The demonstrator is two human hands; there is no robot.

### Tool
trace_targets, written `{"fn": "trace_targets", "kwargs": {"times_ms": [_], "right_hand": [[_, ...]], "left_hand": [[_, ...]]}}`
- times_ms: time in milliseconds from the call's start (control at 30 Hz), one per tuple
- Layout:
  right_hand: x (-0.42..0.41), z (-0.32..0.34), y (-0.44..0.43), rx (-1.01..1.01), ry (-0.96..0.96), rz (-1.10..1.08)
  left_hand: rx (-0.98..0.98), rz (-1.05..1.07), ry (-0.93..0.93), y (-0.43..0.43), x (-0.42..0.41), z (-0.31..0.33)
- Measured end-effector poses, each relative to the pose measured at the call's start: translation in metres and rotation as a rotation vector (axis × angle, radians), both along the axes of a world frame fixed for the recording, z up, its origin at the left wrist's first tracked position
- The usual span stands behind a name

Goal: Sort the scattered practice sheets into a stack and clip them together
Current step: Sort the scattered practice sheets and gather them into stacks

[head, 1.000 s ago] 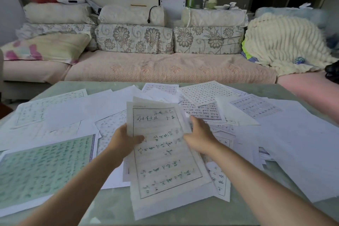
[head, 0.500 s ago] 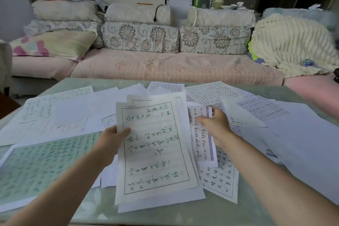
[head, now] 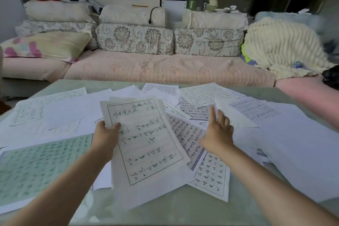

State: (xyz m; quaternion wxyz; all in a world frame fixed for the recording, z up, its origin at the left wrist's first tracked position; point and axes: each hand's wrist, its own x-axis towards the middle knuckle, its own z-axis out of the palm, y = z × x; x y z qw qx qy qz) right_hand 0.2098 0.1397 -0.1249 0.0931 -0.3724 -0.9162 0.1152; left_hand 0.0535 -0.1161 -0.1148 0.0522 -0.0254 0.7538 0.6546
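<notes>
While the left hand (head: pixel 105 137) grips a stack (head: pixel 146 143), the right hand (head: pixel 218 134) extends open-fingered at three o'clock. Loose sheets (head: pixel 293 143) cover the table (head: pixel 183 213).

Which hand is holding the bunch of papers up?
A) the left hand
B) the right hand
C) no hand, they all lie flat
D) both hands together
A: the left hand grips the edge of the held sheets with its thumb on top, while the right hand reaches out with straight fingers and holds nothing.
</notes>
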Motion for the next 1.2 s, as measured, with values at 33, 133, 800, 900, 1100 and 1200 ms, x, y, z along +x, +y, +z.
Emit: {"fn": "trace_targets", "kwargs": {"times_ms": [33,133,800,900,1100,1200], "right_hand": [[-0.001,0.002,0.002,-0.024,-0.001,0.088],[-0.012,0.003,0.006,-0.201,0.047,0.235],[-0.071,-0.003,0.024,-0.154,0.051,0.273],[-0.064,0.004,0.018,-0.237,0.231,0.229],[-0.028,0.018,0.012,-0.712,0.520,0.188],[-0.014,0.020,0.013,-0.912,0.461,0.182]], "left_hand": [[0.015,0.010,-0.031,0.003,0.002,-0.001],[0.008,0.033,-0.130,0.016,0.009,-0.006],[-1.006,-0.779,0.585,0.044,0.009,-0.045],[-1.041,-0.616,0.647,0.041,0.009,-0.044],[-0.419,-0.214,0.200,0.035,0.011,-0.015],[-0.079,-0.271,-0.084,0.036,0.015,-0.006]]}}
